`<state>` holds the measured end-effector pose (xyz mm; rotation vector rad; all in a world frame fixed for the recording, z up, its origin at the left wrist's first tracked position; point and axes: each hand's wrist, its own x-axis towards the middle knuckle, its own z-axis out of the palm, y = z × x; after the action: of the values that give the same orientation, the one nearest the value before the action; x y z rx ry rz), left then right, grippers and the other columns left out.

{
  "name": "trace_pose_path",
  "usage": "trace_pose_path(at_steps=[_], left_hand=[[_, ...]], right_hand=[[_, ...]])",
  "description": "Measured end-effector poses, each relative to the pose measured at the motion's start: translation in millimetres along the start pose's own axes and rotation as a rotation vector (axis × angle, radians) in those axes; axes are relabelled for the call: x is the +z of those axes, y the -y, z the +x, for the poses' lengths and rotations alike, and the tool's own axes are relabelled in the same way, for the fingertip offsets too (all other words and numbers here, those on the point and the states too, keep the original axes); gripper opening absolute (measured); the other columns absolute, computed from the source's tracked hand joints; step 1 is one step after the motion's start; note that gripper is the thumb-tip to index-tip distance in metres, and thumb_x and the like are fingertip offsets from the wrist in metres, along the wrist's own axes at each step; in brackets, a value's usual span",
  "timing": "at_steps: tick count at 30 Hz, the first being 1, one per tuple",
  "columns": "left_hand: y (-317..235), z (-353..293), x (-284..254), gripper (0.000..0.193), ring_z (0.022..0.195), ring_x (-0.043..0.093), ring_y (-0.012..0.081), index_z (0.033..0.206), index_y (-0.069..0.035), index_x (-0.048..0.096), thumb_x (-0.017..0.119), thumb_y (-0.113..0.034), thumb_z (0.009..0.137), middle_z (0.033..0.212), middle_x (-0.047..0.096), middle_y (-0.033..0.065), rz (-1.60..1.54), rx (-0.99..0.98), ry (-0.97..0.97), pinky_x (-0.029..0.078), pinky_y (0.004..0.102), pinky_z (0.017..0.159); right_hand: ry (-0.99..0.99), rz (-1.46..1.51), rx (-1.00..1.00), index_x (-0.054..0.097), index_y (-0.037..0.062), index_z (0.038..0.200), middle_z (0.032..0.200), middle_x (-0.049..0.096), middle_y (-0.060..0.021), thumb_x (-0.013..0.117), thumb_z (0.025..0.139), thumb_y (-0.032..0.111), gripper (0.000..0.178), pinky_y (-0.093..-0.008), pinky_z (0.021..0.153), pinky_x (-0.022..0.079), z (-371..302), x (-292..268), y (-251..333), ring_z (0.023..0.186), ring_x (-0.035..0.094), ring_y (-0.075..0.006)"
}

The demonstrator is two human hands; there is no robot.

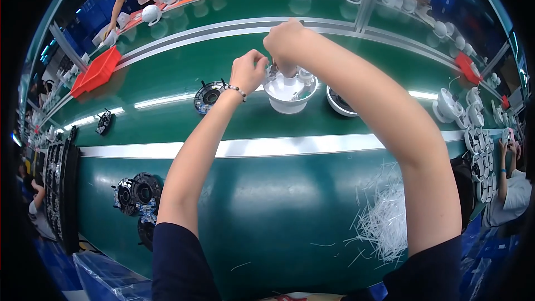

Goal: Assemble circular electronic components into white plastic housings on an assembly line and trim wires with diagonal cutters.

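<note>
Plastic wrap: at 7 o'clock, nearest me, I see one clear plastic bag (106, 278) crumpled at the table edge (267, 212); any label on it is too blurred to tell.
White strips: at 5 o'clock, one loose heap of thin white strips (382, 220) lies on the green surface; too many to count.
Black parts: at 8 o'clock, I count about three black round parts (138, 192) clustered together, with a dark stack (61, 189) standing just beyond at 9 o'clock.
Left hand: my left hand (247, 71), a bead bracelet on the wrist, reaches up with the forearm long and straight; its fingers pinch the rim of the white housing.
Right hand: my right hand (285, 42) arches over from 1 o'clock, wrist bent down, fingertips closed on something inside the housing; what, I cannot tell.
White housing: one white round housing (288, 90) sits near centre, on the belt between both hands.
Neighbours: one black fan-like disc (208, 96) left of it, one white-rimmed ring (340, 103) right.
Red trays: two, one red tray (96, 71) at 10 o'clock, another red tray (467, 67) at 2 o'clock.
</note>
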<state>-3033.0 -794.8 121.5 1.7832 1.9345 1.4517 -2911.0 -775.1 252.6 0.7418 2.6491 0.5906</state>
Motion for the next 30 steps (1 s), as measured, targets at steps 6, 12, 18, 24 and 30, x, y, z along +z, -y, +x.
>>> trace_pose_path(at_steps=[6,12,18,24,30], left_hand=[[-1.3,0.7,6.0,0.014,0.067,0.063,0.0246,0.078,0.000,0.058,0.054,-0.014,0.080,0.074,0.064,0.0140,-0.132,-0.032,-0.034,0.048,0.0320,0.062],[-43.8,-35.5,-38.3,0.013,0.066,0.063,0.0138,0.082,0.000,0.061,0.054,-0.011,0.083,0.075,0.065,0.0085,-0.563,-0.171,0.021,0.050,0.0229,0.056],[-114.2,-119.4,16.0,0.026,0.054,0.058,0.0284,0.057,-0.001,0.059,0.056,-0.019,0.076,0.058,0.059,0.0125,-0.134,0.121,0.624,0.048,0.0365,0.058],[-78.5,-82.0,38.6,0.067,0.091,0.056,0.0369,0.127,0.001,0.019,0.056,-0.023,0.077,0.119,0.038,0.0269,-0.249,-0.422,0.057,0.049,0.0449,0.074],[-54.6,-70.8,81.8,0.034,0.093,0.058,0.0286,0.110,-0.003,0.048,0.049,-0.026,0.085,0.107,0.054,0.0169,-1.248,-0.741,0.278,0.053,0.0423,0.071]], right_hand=[[-0.082,0.030,-0.056,0.064,0.0036,0.078,0.081,0.062,-0.0133,0.076,0.049,0.016,0.034,-0.0349,0.066,0.051,-11.8,9.5,-14.6,0.077,0.061,-0.0271],[-0.559,0.265,0.073,0.064,0.0011,0.084,0.077,0.060,-0.0145,0.064,0.051,0.016,0.037,-0.0339,0.063,0.047,-121.0,-0.5,-54.9,0.071,0.056,-0.0272],[-0.364,0.968,-0.532,0.058,0.0035,0.096,0.080,0.058,-0.0113,0.066,0.052,0.015,0.045,-0.0339,0.064,0.046,-236.7,8.9,13.2,0.072,0.056,-0.0278],[-0.093,1.000,-0.668,0.055,-0.0030,0.104,0.085,0.055,-0.0095,0.067,0.053,0.021,0.058,-0.0342,0.067,0.045,-271.9,85.3,128.9,0.078,0.053,-0.0246],[-0.209,0.856,-0.563,0.053,-0.0018,0.107,0.091,0.053,-0.0091,0.068,0.052,0.021,0.061,-0.0324,0.072,0.039,-272.7,103.8,204.3,0.084,0.050,-0.0240]])
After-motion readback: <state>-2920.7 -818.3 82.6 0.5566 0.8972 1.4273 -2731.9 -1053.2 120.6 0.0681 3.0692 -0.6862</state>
